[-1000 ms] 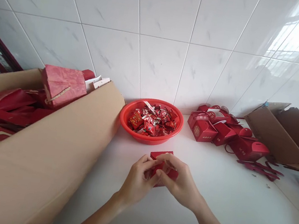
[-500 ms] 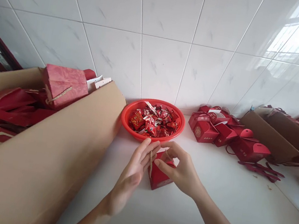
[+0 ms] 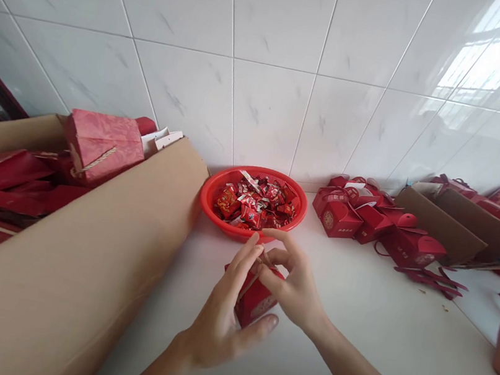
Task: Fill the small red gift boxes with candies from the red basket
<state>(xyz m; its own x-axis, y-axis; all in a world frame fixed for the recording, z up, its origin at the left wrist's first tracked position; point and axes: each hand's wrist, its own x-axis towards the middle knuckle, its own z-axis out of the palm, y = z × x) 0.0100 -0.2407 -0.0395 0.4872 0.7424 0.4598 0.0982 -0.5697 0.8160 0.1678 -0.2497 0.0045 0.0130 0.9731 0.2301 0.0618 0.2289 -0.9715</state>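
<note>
Small red box: it stands on the white table (image 3: 337,357), between the 2 hands; the box (image 3: 258,305) is tilted to the view, with a pale round pattern on its near face.
Cord: a thin twisted cord (image 3: 248,286) goes along the left side of the box and up to its top, where the fingertips of both hands meet.
Left hand: this hand (image 3: 222,309) is at the left of the box, opened, with 4 fingers stretched upward together and the thumb spread away in front of the box.
Right hand: this hand (image 3: 293,282) is above the right part of the box, fingers bent inward at the cord; if the tips pinch it, I cannot tell.
Red basket: the basket (image 3: 208,197), with wrapped sweets (image 3: 256,207) inside, stands just behind the hands.
Finished-shape boxes: several red boxes (image 3: 343,219) are grouped to the right of the basket.
Carton: a big cardboard carton (image 3: 140,227) with red packaging inside is at the left.
</note>
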